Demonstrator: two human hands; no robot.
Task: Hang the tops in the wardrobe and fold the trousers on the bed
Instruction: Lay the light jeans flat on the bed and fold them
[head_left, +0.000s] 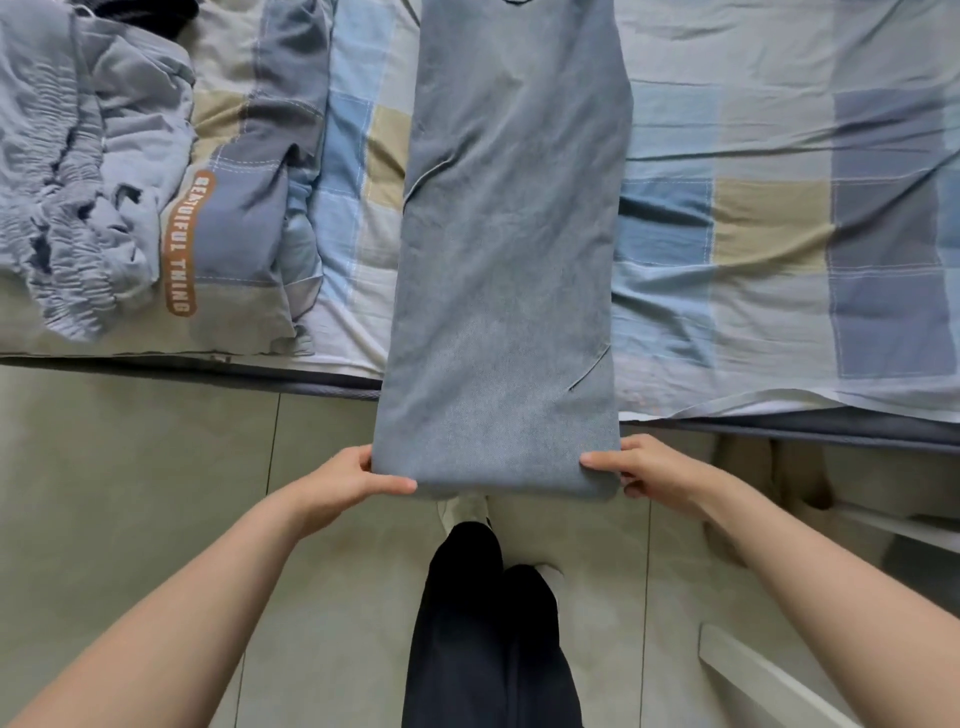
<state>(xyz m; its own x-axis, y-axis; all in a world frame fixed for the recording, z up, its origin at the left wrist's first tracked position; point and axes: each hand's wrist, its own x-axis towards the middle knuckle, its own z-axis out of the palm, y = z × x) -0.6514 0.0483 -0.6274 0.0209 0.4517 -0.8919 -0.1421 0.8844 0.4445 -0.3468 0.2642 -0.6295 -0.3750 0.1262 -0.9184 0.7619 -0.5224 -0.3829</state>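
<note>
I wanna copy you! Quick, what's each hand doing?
Left hand: grips the near left corner of the trousers.
Right hand: grips the near right corner of the trousers.

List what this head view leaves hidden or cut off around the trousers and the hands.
- Far end of the grey-blue trousers: cut off by the top edge.
- Fingers of the left hand and right hand under the near fold: hidden by the cloth, only thumbs show.
- Dark garment at the top left: mostly cut off; kind unclear.
- Wardrobe: not in view.

Blue-grey trousers (506, 260), apparently folded lengthwise, overhanging bed (779, 208) edge.
</note>
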